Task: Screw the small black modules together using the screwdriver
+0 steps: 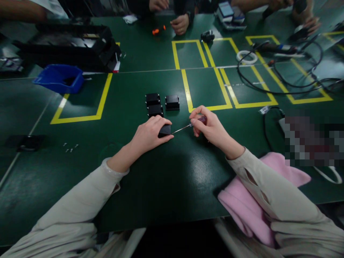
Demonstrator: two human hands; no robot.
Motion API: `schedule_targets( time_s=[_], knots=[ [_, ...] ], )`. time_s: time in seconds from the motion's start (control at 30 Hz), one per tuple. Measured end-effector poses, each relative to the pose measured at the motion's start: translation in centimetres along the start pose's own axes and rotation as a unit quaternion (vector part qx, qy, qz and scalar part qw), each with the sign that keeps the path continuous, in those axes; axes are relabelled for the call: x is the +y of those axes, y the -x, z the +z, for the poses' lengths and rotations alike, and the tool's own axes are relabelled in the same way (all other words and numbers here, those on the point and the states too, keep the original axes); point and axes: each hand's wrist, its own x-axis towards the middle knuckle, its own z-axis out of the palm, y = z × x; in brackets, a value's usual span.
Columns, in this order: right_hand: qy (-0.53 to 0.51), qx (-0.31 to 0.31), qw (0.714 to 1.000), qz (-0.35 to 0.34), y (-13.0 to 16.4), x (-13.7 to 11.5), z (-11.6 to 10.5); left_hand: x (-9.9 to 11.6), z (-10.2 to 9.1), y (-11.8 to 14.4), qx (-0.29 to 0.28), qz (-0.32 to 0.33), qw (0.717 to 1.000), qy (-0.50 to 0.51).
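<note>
My left hand [150, 134] is closed around a small black box [165, 131], thumb at the near side and fingers over the top. In my right hand [208, 125] is a screwdriver [202, 119], gripped by its dark reddish handle. Its thin metal shaft points left, and the tip meets the box's near right corner beside my left thumb. Just beyond my left hand sit three similar black boxes with small screws at their sides: one at the back [152, 98], one in front of it [155, 110], and one to the right [172, 102].
Several loose screws [70, 147] lie at left, near a dark flat part [29, 142]. Farther back are a blue bin [60, 79] and black trays [72, 46]. A pink cloth [242, 204] lies under my right forearm. Cables [282, 89] cross the right side. Co-workers' hands [180, 24] are opposite.
</note>
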Motion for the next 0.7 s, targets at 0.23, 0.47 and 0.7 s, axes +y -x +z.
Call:
schedule_targets(
  time_s=[0.23, 0.47, 0.7],
  knots=[
    [0.022, -0.005, 1.000, 0.009, -0.01, 0.10, -0.09, -0.06, 0.02, 0.00, 0.001, -0.001, 1.000, 0.008],
    [0.002, -0.004, 1.000, 0.005, -0.05, 0.17, -0.08, -0.01, 0.04, -0.04, -0.001, -0.001, 1.000, 0.003],
    [-0.008, -0.001, 1.000, 0.005, -0.05, 0.19, -0.06, 0.00, 0.00, -0.03, -0.003, -0.001, 1.000, 0.006]
  ],
)
